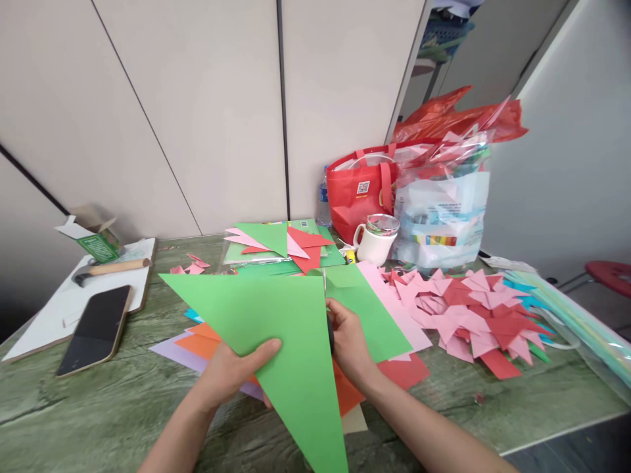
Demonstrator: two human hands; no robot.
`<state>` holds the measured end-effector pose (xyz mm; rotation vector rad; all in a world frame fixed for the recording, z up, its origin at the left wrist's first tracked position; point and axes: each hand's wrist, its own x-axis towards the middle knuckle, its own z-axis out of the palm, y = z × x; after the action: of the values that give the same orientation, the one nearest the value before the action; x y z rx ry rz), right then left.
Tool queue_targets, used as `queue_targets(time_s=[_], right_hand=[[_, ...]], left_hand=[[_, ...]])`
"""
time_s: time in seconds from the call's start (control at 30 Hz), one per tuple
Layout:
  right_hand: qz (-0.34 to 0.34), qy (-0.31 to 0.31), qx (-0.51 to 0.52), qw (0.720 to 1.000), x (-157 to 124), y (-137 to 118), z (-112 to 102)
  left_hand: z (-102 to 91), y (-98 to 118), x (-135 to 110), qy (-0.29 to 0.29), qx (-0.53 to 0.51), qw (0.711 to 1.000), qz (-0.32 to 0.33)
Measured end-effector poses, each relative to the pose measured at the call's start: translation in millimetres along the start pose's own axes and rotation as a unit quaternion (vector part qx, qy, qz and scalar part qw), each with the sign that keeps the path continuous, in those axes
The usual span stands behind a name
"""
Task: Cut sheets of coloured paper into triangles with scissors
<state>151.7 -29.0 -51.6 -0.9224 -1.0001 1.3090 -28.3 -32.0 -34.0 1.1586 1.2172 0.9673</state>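
My left hand (229, 374) is closed on a large green paper triangle (276, 322), thumb on top and fingers underneath. My right hand (351, 338) grips scissors (330, 334) at the triangle's right edge; a dark handle shows by the fingers, and a thin blade stands up at the top corner. Behind that hand lies another green sheet (372, 315), over a pink sheet (418, 336). Orange paper (200, 343) and lilac paper (180, 358) stick out from under the triangle. How far the blades are apart is hidden.
Right of my hands lies a heap of folded pink and red paper (463, 315). A white mug (375, 244), a red bag (348, 197) and a plastic bag (438, 210) stand behind. Cut triangles (266, 236) lie at the back. A phone (96, 328) and a hammer (118, 266) are left.
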Motion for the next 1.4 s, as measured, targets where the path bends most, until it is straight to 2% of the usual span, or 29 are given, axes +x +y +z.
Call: queue_targets(time_s=[0.1,0.23,0.37,0.53,0.63,0.7,0.83,0.9,1.13,1.3,1.4], right_hand=[[-0.002,0.008,-0.005,1.000,1,0,-1],[-0.009,0.040,-0.026,0.999,2,0,-2],[-0.034,0.066,-0.065,0.995,4,1,-2],[-0.096,0.078,-0.158,0.980,7,3,-6],[-0.145,0.084,-0.244,0.955,11,6,-11],[-0.167,0.094,-0.321,0.927,13,9,-15],[-0.167,0.092,-0.518,0.834,17,18,-22],[-0.157,0.086,-0.566,0.805,19,22,-23],[-0.142,0.086,-0.619,0.768,23,30,-25],[-0.132,0.088,-0.640,0.752,26,34,-27],[-0.123,0.086,-0.646,0.749,28,35,-28]], left_hand=[[1.4,0,4,0.024,-0.013,0.999,0.029],[7.2,7,11,0.095,-0.068,0.991,0.062],[7.6,10,21,0.135,-0.125,0.982,0.040],[2.5,4,29,0.137,-0.177,0.974,0.024],[0.6,1,32,0.130,-0.193,0.972,0.035],[-0.2,0,33,0.123,-0.197,0.972,0.043],[-2.0,-2,36,0.135,-0.193,0.971,0.048],[-3.4,-4,38,0.161,-0.193,0.967,0.051],[-9.2,-7,51,0.230,-0.203,0.950,0.063],[-8.3,7,63,0.222,-0.193,0.953,0.071],[-7.9,23,82,0.207,-0.179,0.959,0.070]])
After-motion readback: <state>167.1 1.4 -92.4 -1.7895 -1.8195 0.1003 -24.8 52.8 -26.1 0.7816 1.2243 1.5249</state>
